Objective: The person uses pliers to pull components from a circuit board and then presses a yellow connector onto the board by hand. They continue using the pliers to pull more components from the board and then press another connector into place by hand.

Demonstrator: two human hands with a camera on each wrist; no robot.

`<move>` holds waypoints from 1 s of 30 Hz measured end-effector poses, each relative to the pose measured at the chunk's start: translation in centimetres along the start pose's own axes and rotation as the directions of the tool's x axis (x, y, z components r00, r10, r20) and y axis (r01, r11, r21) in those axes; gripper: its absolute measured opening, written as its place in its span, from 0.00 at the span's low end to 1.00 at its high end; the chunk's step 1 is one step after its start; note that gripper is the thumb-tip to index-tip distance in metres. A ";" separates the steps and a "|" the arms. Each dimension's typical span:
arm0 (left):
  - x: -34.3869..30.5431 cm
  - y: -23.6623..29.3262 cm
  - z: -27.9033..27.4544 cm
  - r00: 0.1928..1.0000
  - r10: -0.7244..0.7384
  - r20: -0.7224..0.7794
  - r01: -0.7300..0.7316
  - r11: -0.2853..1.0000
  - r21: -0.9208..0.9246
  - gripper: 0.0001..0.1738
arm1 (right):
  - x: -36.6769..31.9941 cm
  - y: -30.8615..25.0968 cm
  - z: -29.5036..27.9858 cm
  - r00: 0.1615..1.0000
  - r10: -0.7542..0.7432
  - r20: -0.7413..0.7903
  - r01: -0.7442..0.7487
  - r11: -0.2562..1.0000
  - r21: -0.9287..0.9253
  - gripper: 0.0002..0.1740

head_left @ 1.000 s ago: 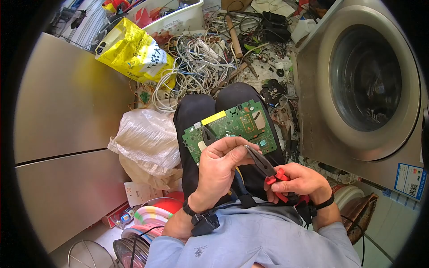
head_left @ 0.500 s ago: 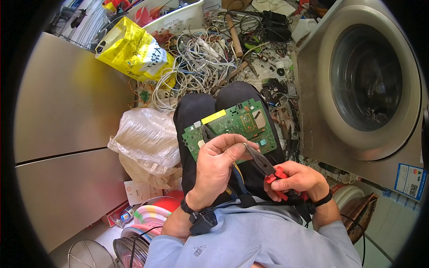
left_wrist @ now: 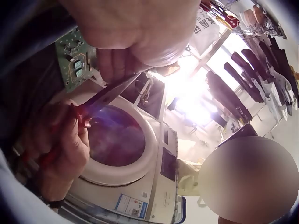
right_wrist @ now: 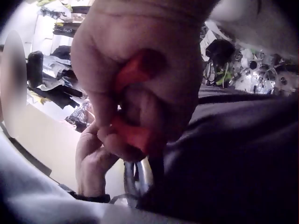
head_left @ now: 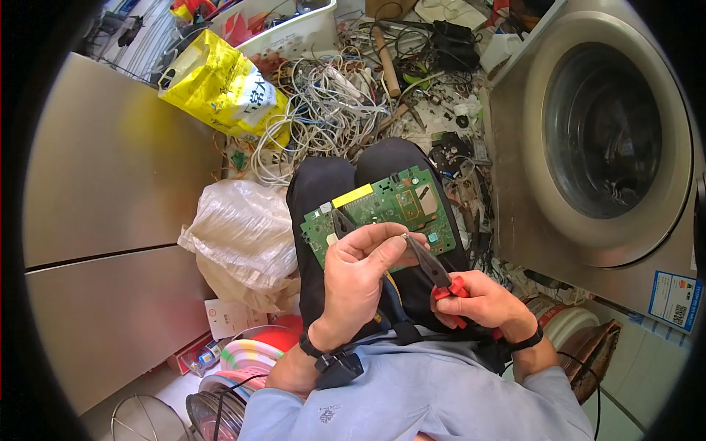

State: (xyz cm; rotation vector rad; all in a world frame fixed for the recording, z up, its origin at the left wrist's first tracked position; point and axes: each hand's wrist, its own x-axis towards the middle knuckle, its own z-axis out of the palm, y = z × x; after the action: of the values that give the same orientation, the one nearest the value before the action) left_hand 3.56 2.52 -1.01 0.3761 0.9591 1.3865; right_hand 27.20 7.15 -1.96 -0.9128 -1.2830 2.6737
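Observation:
My right hand (head_left: 489, 298) grips the red handles of long-nose pliers (head_left: 430, 266), their dark jaws pointing up and left. At the tips of those pliers, the thumb and forefinger of my left hand (head_left: 357, 272) pinch a small pale piece (head_left: 404, 236); I cannot tell what it is. Across the lap lies a green circuit board (head_left: 390, 206) with a yellow strip along its far edge. A second pair of pliers (head_left: 340, 222) lies with its dark nose over the board, partly hidden by my left hand; blue-and-yellow handles (right_wrist: 140, 175) show in the right wrist view.
A washing machine (head_left: 507, 191) stands close on the right, a steel-coloured cabinet (head_left: 110, 184) on the left. Beyond the knees lie tangled white cables (head_left: 331, 103), a yellow bag (head_left: 220, 84) and a hammer (head_left: 384, 62). A pale sack (head_left: 243, 228) sits beside the left leg.
The pliers have swung slightly more upright, their tips staying by the left fingertips. My right hand has shifted a little. The left hand and the board have hardly moved.

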 end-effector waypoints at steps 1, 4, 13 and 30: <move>-0.1 0.0 0.1 1.000 0.009 -0.001 -0.010 1.000 -0.016 0.11 | 0.0 -0.1 0.2 1.000 -0.004 -0.030 0.003 1.000 -0.020 0.09; -0.1 0.4 0.5 1.000 0.001 -0.023 -0.002 0.999 -0.041 0.11 | 0.1 -0.5 0.6 0.996 -0.001 -0.085 -0.006 0.997 -0.079 0.08; -0.2 -0.8 0.1 0.998 0.056 0.013 -0.057 0.997 0.060 0.11 | -0.3 -1.1 0.0 0.998 0.060 -0.015 -0.062 0.989 -0.138 0.10; -0.2 -0.7 -0.1 0.996 0.016 0.090 -0.022 0.998 0.062 0.10 | -0.8 -1.5 -0.8 0.988 0.123 0.090 -0.119 0.992 -0.047 0.11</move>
State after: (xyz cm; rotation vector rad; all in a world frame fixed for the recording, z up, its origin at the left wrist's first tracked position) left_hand 3.95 2.17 -1.47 0.4919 0.9292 1.3480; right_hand 27.93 8.44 -0.90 -0.9096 -1.3479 2.8233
